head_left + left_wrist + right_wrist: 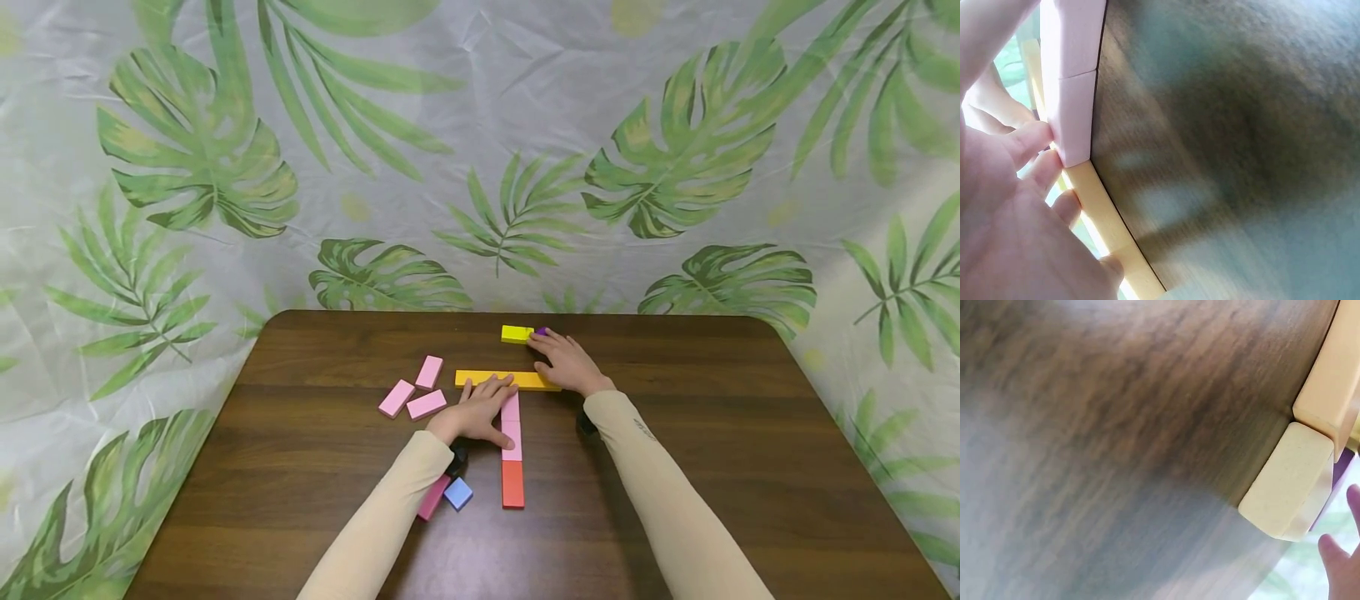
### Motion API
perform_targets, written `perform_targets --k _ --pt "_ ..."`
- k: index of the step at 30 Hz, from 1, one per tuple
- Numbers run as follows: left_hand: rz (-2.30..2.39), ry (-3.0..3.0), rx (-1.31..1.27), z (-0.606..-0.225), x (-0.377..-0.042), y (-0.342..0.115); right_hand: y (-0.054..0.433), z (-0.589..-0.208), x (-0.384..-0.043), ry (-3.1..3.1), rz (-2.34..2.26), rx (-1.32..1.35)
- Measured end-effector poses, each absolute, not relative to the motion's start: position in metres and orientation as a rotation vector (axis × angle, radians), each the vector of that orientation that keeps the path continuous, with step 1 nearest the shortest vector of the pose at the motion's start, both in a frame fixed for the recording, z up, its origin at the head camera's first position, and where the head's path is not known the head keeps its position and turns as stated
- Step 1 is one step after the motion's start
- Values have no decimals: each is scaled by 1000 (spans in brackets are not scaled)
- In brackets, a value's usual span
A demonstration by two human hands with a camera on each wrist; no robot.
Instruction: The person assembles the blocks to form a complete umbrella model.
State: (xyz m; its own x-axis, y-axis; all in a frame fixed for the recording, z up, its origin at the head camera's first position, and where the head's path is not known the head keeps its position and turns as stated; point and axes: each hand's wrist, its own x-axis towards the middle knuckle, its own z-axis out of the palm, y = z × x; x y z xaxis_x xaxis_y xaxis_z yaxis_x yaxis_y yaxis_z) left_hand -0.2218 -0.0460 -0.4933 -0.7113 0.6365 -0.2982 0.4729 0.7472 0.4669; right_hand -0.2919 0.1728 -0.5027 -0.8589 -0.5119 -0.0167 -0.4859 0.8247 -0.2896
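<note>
My left hand [480, 412] lies with spread fingers over the joint between an orange row of blocks [534, 381] and a line of pink blocks [511, 429]. In the left wrist view its fingertips touch the pink block [1075, 122] and the orange row [1104, 206]. My right hand [570, 364] reaches over the row's right end, fingers extended toward a yellow block [516, 334] and a mostly covered purple block [541, 332]. In the right wrist view, two fingers [1334, 553] show apart, near a pale orange end block [1285, 478]. A red block [513, 485] ends the pink line.
Three loose pink blocks, one of them this pink block [429, 372], lie left of the row. A blue block [458, 494] and a dark pink block [432, 500] lie beside my left forearm. A leaf-patterned cloth [510, 225] hangs behind the wooden table [690, 450].
</note>
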Motion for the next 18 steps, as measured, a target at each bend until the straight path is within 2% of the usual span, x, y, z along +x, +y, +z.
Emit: perform_targets --k 18 --pt "519 2500 842 -490 -222 -45 165 -495 -295 2906 -316 -697"
